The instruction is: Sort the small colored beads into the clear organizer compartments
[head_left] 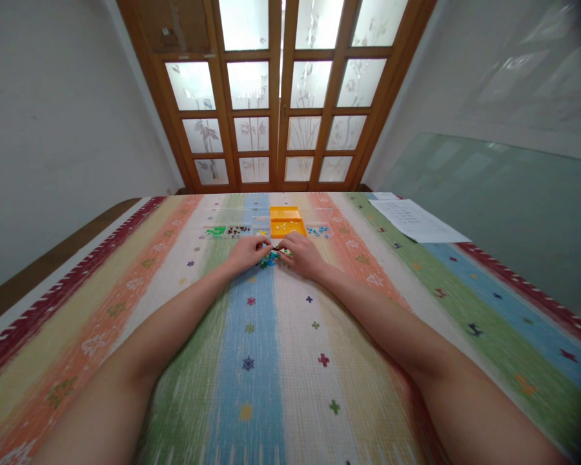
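Observation:
My left hand (248, 252) and my right hand (301, 254) meet fingertip to fingertip at the middle of the table, both with fingers pinched closed. A small dark piece (276, 248) shows at the right fingertips; whether the left fingers grip it too is hidden. Just under the hands lies a pile of tiny blue and green pieces (270, 260), partly covered by my fingers. Beyond them stands an open clear compartment box with green pieces (215, 230), dark red pieces (239, 230) and blue pieces (317, 231). An open orange box (287, 212) contains small pale pieces.
A striped, patterned cloth (252, 394) covers the table. Sheets of printed paper (416, 219) lie at the far right. A glass panel (503, 194) leans by the right wall. Behind the table are wooden doors (278, 97) with frosted panes.

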A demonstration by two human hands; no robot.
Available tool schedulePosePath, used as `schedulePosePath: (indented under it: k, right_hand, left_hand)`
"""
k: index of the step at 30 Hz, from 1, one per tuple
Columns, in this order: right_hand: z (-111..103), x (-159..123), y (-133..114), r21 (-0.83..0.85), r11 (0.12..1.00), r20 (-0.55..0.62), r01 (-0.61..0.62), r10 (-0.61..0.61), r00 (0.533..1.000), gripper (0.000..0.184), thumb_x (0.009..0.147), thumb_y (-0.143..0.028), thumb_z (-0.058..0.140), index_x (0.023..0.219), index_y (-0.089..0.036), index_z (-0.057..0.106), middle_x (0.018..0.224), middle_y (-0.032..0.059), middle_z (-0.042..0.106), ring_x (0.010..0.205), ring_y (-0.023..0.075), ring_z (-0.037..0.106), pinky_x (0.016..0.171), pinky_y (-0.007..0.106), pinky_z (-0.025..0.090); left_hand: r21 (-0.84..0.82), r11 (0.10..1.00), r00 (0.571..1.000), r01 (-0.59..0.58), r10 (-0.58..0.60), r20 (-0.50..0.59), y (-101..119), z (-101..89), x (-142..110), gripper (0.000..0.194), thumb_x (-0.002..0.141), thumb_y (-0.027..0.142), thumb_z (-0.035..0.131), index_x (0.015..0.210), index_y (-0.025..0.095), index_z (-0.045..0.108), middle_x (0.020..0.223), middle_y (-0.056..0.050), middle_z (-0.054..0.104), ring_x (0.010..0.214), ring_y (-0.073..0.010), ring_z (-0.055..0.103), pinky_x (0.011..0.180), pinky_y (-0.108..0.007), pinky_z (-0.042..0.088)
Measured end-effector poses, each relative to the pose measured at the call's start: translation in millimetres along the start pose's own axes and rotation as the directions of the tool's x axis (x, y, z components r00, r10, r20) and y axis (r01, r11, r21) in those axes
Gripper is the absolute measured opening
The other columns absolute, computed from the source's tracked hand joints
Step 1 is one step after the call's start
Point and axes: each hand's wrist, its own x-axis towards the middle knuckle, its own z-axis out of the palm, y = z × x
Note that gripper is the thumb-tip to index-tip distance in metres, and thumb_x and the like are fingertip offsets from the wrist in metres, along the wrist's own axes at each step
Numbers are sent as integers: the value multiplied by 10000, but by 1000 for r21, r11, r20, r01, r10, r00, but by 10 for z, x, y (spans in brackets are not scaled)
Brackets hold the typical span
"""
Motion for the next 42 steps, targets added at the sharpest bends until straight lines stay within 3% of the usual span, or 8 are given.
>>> schedulePosePath:
  k: [13,21,25,28,31,35,38,42]
  right_hand:
    - [0,30,-65,-33,999,7,22,-22,1000,156,1048,-300,550,1075,-207,672,1003,102,669,949,251,552,858,354,396]
    - [74,31,-59,19,998,57,53,-54,997,176,1052,-305,542,1097,-211,684,1037,99,678,983,240,564,877,350,401]
    - [79,35,-72,16,997,96,76,-78,992,183,1047,-301,546,1092,-210,698,1026,95,673,962,233,568,852,341,399]
    - [81,33,-71,19,996,110,86,-88,990,170,1035,-292,563,1078,-215,709,1008,89,672,947,232,571,843,340,399]
    - [70,25,-60,24,996,112,84,-86,990,162,1026,-286,577,1075,-220,717,1003,90,677,949,235,575,847,341,400]
    - [49,15,-44,20,996,114,88,-90,989,158,1028,-286,579,1062,-218,718,990,88,680,938,231,579,841,336,399]
    - [45,13,-37,2,996,112,93,-93,989,168,1036,-290,568,1055,-213,716,984,88,679,934,229,579,842,335,400]
    - [45,14,-33,5,996,113,92,-91,989,159,1027,-278,577,1058,-215,720,981,85,678,936,227,579,842,333,401]
  left_hand:
    - [-25,989,981,145,-147,-126,-308,-51,81,279,912,424,625,921,193,780,648,0,624,625,-165,538,627,-284,344]
    - [5,854,738,521,-447,-506,-763,-321,114,315,906,457,618,1009,214,791,746,-50,682,688,-220,562,630,-298,301]
    - [32,804,695,594,-492,-523,-862,-350,64,315,890,504,637,942,230,784,782,-69,707,706,-238,569,632,-302,297]
    - [76,812,735,579,-479,-479,-876,-316,59,320,876,517,647,871,224,775,730,-77,691,705,-250,571,636,-308,308]
    - [100,895,851,436,-373,-370,-815,-337,83,322,892,493,612,895,217,778,702,-56,673,691,-229,569,633,-301,321]
    - [100,983,988,152,-155,23,-627,-501,96,299,859,459,611,876,209,774,659,-17,646,635,-185,540,615,-283,329]
    - [83,995,953,46,-69,294,-470,-626,76,234,795,412,642,802,213,767,641,-5,643,608,-168,531,601,-275,331]
    - [93,995,890,41,-79,448,-327,-666,48,93,672,319,694,690,243,744,604,9,642,564,-158,512,561,-274,318]
